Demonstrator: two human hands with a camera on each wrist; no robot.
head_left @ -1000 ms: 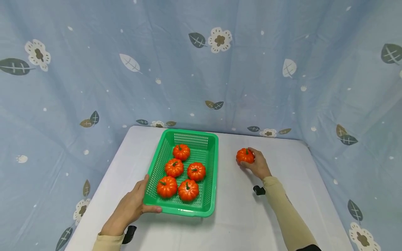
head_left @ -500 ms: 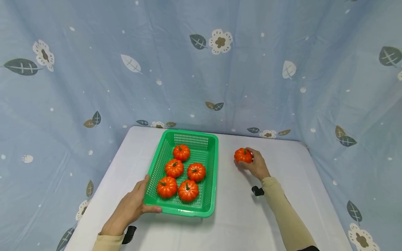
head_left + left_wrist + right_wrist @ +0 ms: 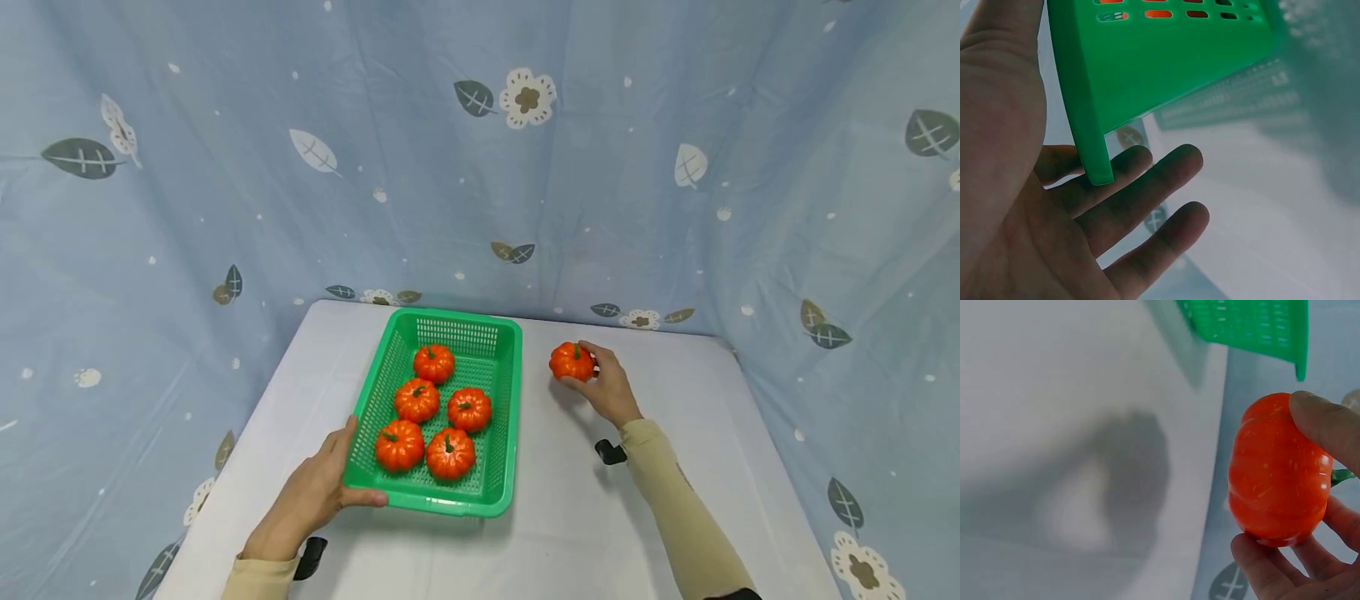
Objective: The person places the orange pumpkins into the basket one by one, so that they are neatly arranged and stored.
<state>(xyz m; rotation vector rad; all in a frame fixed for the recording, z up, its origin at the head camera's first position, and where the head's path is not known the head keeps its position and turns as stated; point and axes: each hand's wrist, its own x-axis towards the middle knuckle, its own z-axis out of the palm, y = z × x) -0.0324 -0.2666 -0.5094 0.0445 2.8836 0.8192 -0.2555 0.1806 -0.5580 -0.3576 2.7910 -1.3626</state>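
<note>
A green plastic basket (image 3: pixel 497 492) holds several small orange-red pumpkins, among them one pumpkin (image 3: pixel 450 454) at its front. My left hand (image 3: pixel 309 496) rests at the basket's near left corner, thumb along the front rim and fingers by the left side. In the left wrist view those fingers (image 3: pixel 1147 194) are spread and fairly straight beside the green wall. Right of the basket, my right hand (image 3: pixel 611 389) grips another pumpkin (image 3: pixel 1279 469) between thumb and fingers, its green stem toward the palm. A shadow lies apart from this pumpkin on the tabletop.
The white-covered table (image 3: pixel 600 533) stands against a blue curtain (image 3: pixel 600 192) printed with leaves and flowers. The basket's right rim (image 3: pixel 516 400) lies between the held pumpkin and the others. A black wrist device (image 3: pixel 610 452) hangs under the right forearm.
My right hand has moved left toward the basket and a little farther back with its pumpkin, which now shows a more separate shadow. The left hand and the basket have stayed put.
</note>
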